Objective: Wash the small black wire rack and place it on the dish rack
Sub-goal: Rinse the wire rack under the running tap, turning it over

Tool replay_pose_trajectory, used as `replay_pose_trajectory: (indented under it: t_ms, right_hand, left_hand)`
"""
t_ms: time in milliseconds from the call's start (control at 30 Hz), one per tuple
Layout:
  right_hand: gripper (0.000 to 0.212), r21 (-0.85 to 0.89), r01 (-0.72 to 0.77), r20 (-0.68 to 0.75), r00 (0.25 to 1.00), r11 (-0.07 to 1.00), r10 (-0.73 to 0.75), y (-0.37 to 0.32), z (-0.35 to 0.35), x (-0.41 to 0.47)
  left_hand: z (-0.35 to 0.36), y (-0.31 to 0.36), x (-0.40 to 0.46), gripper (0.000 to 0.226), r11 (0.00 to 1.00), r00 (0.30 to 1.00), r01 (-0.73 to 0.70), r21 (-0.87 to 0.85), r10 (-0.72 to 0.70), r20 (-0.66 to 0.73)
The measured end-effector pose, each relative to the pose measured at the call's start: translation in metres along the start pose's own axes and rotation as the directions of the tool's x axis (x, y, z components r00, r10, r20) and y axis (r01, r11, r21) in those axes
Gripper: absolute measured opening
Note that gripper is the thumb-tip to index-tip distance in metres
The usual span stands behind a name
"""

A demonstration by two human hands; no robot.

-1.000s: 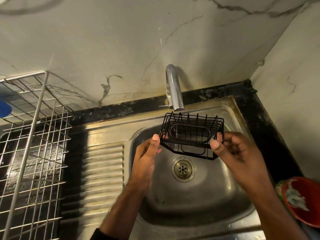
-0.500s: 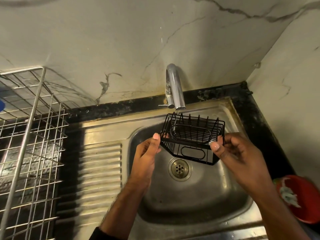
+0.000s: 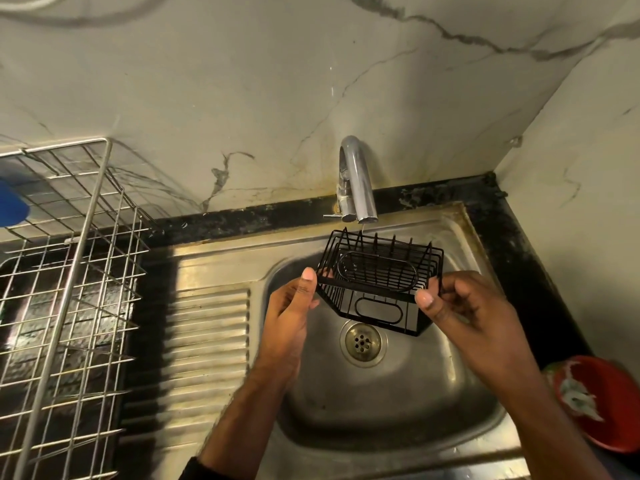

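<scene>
Held over the sink [image 3: 460,237] under the tap [image 3: 360,188], rack [image 3: 377,282] pinched at either end by left hand [image 3: 291,317] and right hand [image 3: 467,306], fingers closed on the rim wires; likely light, stiff, slippery wet, best gripped by the rim.

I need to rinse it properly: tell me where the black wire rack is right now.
In the head view, the black wire rack is held over the sink basin, just under the faucet spout, between the left hand and right hand.
</scene>
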State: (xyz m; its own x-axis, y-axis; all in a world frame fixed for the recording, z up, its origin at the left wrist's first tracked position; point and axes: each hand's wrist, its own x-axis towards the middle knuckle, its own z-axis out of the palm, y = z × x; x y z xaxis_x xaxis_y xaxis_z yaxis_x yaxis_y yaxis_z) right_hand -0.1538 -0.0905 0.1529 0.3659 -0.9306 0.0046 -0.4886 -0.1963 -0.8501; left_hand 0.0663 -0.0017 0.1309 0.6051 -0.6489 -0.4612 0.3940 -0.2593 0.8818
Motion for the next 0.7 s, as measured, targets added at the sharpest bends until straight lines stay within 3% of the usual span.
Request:
replay_pose_trajectory:
  t_ms: [133, 700]
  right_hand:
    - [0.032, 0.004, 0.001, -0.007, 1.0, 1.0, -0.001, -0.0015, 0.0008, 0.0012]
    - [0.026, 0.056, -0.04, -0.01, 0.999, 0.998, 0.041, -0.0044, -0.0038, 0.0024]
  left_hand:
    - [0.0019, 0.0019, 0.0001, 0.066, 1.0, 1.0, 0.019, 0.0, -0.019, 0.003]
    - [0.0058, -0.0025, 0.0044, 0.098, 0.999, 0.999, -0.001, 0.054, -0.001, 0.04]
